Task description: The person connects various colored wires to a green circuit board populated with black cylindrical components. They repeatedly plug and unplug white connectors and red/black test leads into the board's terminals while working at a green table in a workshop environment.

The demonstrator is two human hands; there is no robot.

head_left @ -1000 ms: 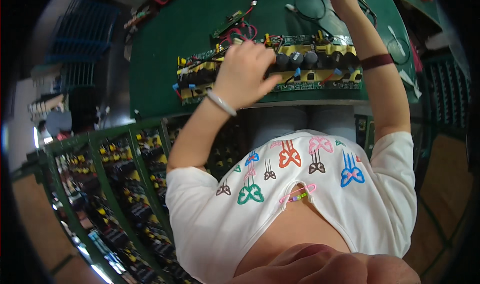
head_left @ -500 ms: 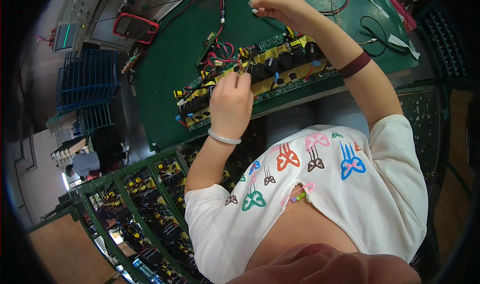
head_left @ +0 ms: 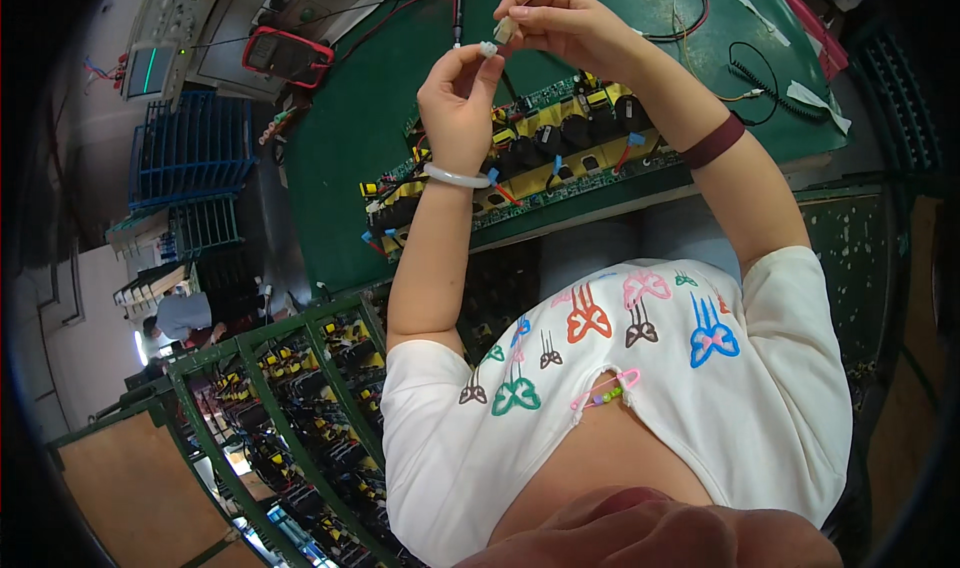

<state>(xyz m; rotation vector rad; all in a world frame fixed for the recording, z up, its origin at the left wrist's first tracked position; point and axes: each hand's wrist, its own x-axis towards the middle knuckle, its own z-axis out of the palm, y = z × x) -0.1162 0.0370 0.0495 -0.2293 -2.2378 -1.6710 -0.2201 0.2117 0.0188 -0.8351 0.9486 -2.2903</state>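
My left hand (head_left: 458,108), with a pale bangle at its wrist, pinches a small white plug connector (head_left: 488,49) between thumb and fingertips. Just beside it my right hand (head_left: 570,30) grips a translucent, off-white connector (head_left: 506,31) with a dark lead running over the fingers. The two connectors are very close; whether they touch I cannot tell. Below both hands a long green circuit board (head_left: 585,180) lies on the green tabletop (head_left: 335,158). It carries black round capacitors, yellow-wrapped parts and blue-tipped wires. My left hand and wrist hide part of the board.
A red-rimmed multimeter (head_left: 288,57) lies at the far left beside bench instruments (head_left: 160,68). Dark and red cables cross the table's far side. A coiled black cord (head_left: 775,83) and white strips are at the right. Racked boards (head_left: 290,408) stand lower left, and a person (head_left: 185,316) is in the background.
My left hand has risen from the board to my right hand and now holds a white connector. My right hand stays in nearly the same place. The view has shifted slightly.
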